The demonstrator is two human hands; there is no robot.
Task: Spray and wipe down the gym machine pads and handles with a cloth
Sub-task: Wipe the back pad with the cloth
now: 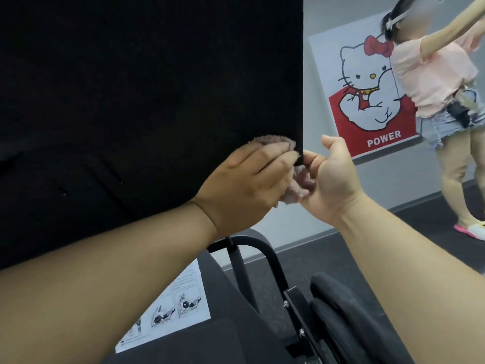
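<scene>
Wiping is under way at the right-hand edge of the large black upholstered machine pad (147,101); no spray bottle shows, and the handles probably remain to be done. The left hand (244,179) presses a fluffy pinkish-brown cloth (301,179) flat against the pad. The right hand (333,177), fingers curled, seems to pinch the cloth's lower fold beside the pad's edge.

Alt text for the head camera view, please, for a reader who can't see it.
Two bare hands work a pinkish cloth along the lower right edge of a large black pad: the left hand presses it on the front, the right hand grips it round the edge. Behind, another person stands by a cartoon cat poster.
</scene>
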